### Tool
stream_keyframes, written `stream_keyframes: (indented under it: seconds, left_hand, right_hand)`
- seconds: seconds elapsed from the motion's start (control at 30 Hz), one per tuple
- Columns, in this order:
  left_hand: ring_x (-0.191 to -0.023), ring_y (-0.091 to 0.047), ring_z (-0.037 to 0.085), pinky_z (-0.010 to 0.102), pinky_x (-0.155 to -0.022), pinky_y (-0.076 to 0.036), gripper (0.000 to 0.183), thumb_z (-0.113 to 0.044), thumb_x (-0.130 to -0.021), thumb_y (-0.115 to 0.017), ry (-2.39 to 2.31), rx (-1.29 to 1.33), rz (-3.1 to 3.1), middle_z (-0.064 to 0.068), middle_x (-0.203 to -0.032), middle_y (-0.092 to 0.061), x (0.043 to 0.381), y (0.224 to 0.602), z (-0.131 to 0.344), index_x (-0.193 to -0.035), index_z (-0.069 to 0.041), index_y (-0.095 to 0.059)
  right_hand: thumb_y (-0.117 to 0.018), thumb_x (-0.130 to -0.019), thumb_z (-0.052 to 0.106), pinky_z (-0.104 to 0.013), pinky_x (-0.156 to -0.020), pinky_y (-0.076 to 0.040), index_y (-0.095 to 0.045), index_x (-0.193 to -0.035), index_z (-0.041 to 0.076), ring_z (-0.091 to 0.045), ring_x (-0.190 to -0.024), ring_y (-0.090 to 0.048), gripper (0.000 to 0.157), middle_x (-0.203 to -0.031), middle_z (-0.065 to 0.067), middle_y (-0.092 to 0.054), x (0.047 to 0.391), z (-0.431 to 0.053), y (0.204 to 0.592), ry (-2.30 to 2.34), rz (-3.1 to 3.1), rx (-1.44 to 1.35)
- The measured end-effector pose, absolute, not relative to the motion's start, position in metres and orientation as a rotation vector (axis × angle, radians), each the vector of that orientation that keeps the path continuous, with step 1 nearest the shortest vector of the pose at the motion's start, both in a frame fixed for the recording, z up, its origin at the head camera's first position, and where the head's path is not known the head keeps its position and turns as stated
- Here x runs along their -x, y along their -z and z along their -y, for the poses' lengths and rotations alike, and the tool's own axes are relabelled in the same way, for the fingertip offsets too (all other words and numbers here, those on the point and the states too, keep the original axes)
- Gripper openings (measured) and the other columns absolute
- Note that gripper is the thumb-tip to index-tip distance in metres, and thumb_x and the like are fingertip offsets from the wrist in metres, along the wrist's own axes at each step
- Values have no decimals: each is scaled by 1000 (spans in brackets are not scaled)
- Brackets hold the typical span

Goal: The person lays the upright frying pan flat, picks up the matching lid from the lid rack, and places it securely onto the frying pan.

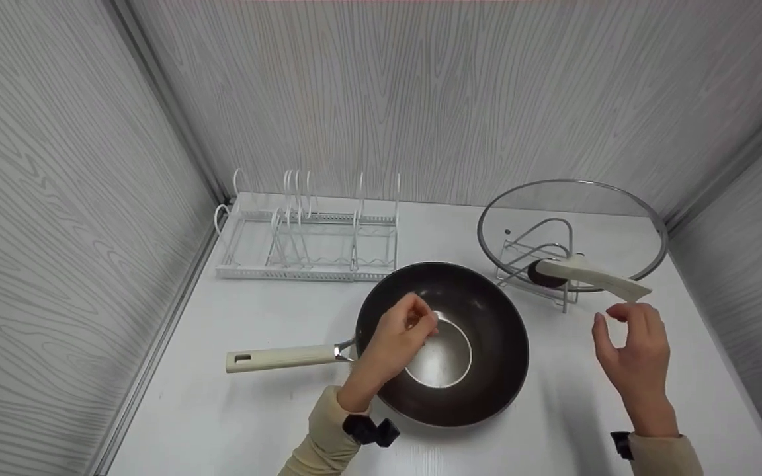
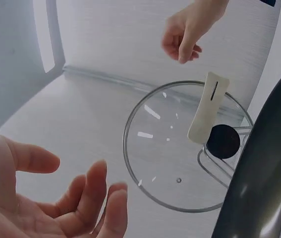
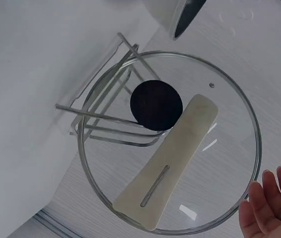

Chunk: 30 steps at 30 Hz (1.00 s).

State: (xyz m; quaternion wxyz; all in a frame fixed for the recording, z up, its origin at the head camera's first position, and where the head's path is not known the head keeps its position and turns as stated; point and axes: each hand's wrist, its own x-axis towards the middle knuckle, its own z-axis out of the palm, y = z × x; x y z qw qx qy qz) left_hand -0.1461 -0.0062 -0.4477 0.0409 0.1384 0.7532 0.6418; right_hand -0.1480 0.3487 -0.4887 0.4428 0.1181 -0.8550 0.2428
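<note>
A dark wok (image 1: 497,330) with a cream handle (image 1: 285,358) pointing left sits on the white table. Above its bowl hovers my left hand (image 1: 394,340), fingers loosely bent and holding nothing; the left wrist view shows its fingers and thumb apart. A large glass lid (image 1: 619,231) leans tilted in a small wire stand (image 1: 565,301) at the right. The lid carries a cream handle (image 3: 172,158) beside a round black knob (image 3: 156,105). Just in front of that handle is my right hand (image 1: 639,350), thumb and fingers loosely curved with nothing between them.
A white wire rack (image 1: 308,273) with upright loops stands at the back left, behind the wok's handle. Grey wood-grain panels (image 1: 328,86) close off the back and both sides of the table.
</note>
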Motion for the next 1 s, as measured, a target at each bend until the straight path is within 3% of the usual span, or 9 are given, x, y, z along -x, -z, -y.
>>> stream_keyframes:
  seconds: [0.17,0.3,0.43,0.6,0.83,1.0]
  left_hand:
    - [-81,-58,11,25,-69,-49,13,-18,-87,-59,-1951,-500,-2485,-3,-87,-59,155,440,-17,-97,-10,-55]
    - [-84,-56,15,31,-72,-49,18,-16,-84,-61,-1989,-529,-2566,0,-91,-58,165,436,-34,-99,-9,-54]
    - [-90,-50,21,30,-78,-45,21,-16,-81,-61,-1982,-568,-2705,4,-95,-56,180,437,-52,-99,-8,-54]
    - [-92,-45,17,24,-81,-39,27,-14,-77,-62,-1871,-598,-2948,2,-100,-52,205,447,-79,-102,-11,-51]
    - [-93,-40,17,30,-85,-37,31,-11,-77,-63,-1690,-561,-3122,1,-104,-49,237,476,-113,-105,-10,-50]
    - [-92,-40,16,29,-83,-36,32,-10,-76,-63,-1618,-535,-3196,0,-103,-47,252,498,-132,-105,-12,-49]
  right_hand:
    - [-64,-79,15,-47,-70,-35,-59,-92,-8,-40,-85,-52,28,-91,-24,-56,165,-363,486,-538,2059,-318]
    - [-60,-82,26,-50,-68,-33,-58,-92,-9,-42,-85,-50,36,-92,-25,-56,178,-372,485,-502,2017,-332]
    - [-55,-84,33,-50,-67,-32,-57,-93,-9,-42,-84,-49,42,-93,-26,-55,189,-378,485,-461,1997,-355]
    - [-55,-83,34,-53,-67,-32,-58,-92,-8,-43,-85,-50,43,-94,-26,-57,203,-384,489,-426,1989,-392]
    - [-58,-81,34,-57,-73,-32,-58,-95,-7,-44,-91,-50,43,-100,-25,-58,219,-388,502,-390,1981,-403]
    - [-66,-72,27,-57,-78,-32,-59,-98,-8,-44,-95,-49,44,-104,-26,-57,225,-389,512,-379,1970,-362]
